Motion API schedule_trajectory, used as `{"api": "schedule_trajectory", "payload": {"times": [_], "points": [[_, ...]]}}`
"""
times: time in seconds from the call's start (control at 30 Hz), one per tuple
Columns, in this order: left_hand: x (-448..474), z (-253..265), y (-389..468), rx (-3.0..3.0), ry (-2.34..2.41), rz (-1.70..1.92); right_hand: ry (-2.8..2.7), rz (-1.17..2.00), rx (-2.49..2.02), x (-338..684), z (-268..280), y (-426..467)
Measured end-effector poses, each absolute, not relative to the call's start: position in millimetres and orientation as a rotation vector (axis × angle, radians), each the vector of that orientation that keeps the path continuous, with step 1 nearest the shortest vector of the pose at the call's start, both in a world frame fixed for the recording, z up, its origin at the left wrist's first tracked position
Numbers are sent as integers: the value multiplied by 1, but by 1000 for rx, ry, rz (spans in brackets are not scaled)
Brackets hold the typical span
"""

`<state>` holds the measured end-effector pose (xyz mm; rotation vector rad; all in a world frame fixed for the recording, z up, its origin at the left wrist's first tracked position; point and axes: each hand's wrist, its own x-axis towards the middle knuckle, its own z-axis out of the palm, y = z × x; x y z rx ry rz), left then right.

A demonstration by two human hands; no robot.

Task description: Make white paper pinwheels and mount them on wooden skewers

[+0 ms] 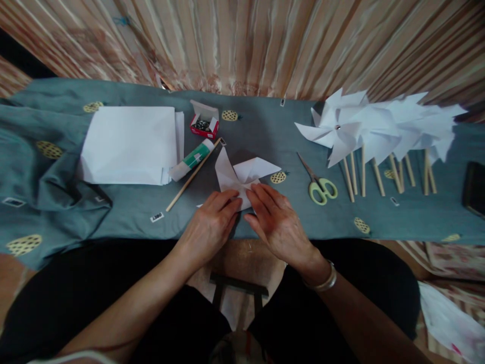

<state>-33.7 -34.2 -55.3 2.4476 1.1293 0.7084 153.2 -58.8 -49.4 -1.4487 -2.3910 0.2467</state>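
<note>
A white paper pinwheel (255,169) lies on the cloth in front of me, two of its folded blades pointing up and to the right. My left hand (211,222) grips its left side, thumb and fingertips pressed together near the middle. From the right, the fingers of my right hand (279,221) press on the paper beside the centre. Both hands cover the lower blades. Just to the left lie a thin wooden stick (191,177) and a green and white glue tube (195,157). Green-handled scissors (319,188) rest to the right, blades partly apart.
A stack of white paper (129,144) sits on the left of the cloth-covered table (265,121). Behind the glue stands an open red box (204,121) of small metal pins. Several finished pinwheels (379,124) on sticks overlap at right. A dark phone-like object (474,187) lies at the right edge.
</note>
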Motion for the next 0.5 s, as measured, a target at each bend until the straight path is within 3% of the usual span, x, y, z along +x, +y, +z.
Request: {"api": "schedule_trajectory", "payload": {"times": [0.5], "points": [[-32, -58, -33, 2477, 1108, 747, -2372, 192, -1423, 153, -50, -60]]}}
